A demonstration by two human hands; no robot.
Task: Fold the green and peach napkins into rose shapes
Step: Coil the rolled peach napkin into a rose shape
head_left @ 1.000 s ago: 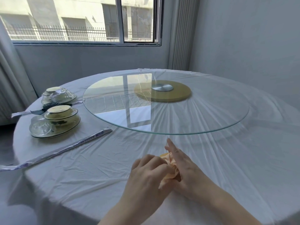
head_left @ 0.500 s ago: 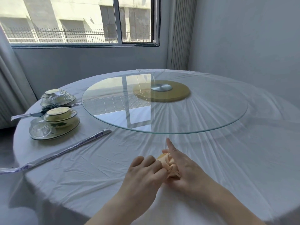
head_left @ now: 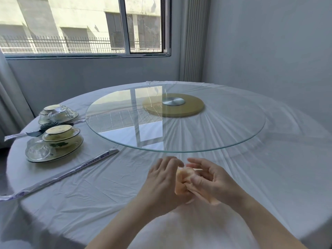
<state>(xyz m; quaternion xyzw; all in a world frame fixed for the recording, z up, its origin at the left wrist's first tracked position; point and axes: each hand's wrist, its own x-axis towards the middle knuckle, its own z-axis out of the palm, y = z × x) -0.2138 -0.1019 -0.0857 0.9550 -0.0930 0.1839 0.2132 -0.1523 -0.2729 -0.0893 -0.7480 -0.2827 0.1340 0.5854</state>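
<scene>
Rolling stage: your left hand gripped the peach napkin, right hand pinched its loose tail; tucking it seemed next

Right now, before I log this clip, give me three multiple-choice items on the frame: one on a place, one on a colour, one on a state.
1. Where do the dish sets stand? A left of the turntable. B on the turntable. C on the windowsill.
2. What colour is the held napkin? A green. B white. C peach.
3. How is the napkin? A spread flat. B bunched between both hands. C draped over a bowl.
Key: A, they stand off the turntable, to its left; C, peach cloth shows between the fingers; B, left hand and right hand both grip it.
</scene>
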